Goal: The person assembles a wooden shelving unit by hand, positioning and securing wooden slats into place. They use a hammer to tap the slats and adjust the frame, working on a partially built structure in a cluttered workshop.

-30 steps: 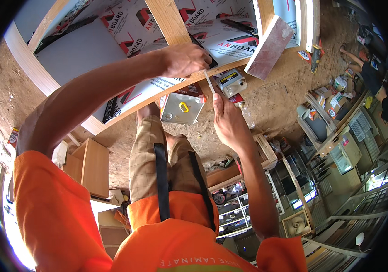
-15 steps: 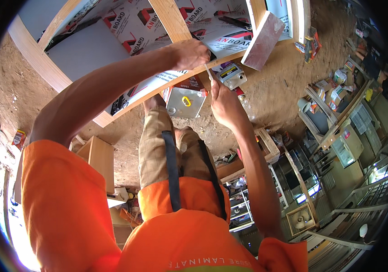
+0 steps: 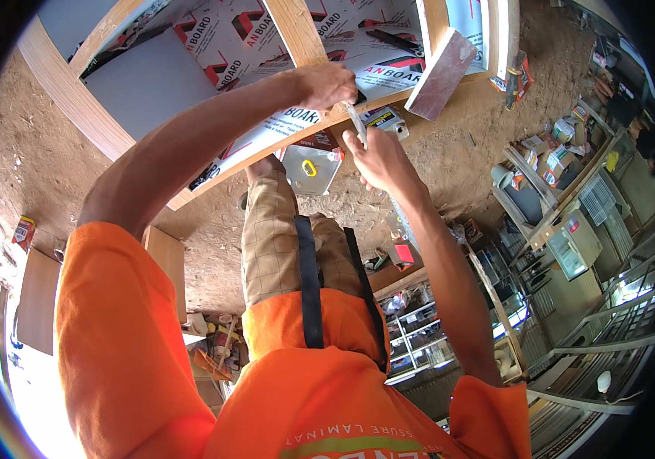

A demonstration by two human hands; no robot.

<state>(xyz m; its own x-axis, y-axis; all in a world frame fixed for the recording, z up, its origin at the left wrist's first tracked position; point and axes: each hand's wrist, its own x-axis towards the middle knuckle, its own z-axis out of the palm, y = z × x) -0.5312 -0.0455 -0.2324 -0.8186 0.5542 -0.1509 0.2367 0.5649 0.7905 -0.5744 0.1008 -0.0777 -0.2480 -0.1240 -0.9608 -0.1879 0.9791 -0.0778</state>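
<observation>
Left hand (image 3: 330, 86) curled at front edge of timber frame (image 3: 297, 34); can't tell if gripping. Right hand (image 3: 383, 159) pinching slim pale tool (image 3: 356, 121), tip near left.

Left hand (image 3: 330, 86) is resting at wooden frame (image 3: 297, 34); right hand (image 3: 381, 159) is gripping slender pale tool (image 3: 355, 120), tip lying beside left hand; reddish board (image 3: 442, 75) is leaning on frame; square can (image 3: 320, 176) is standing nearby.

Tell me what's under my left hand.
A black piece shows beside the left hand, by the wooden rail. Whatever lies beneath the palm is covered.
</observation>
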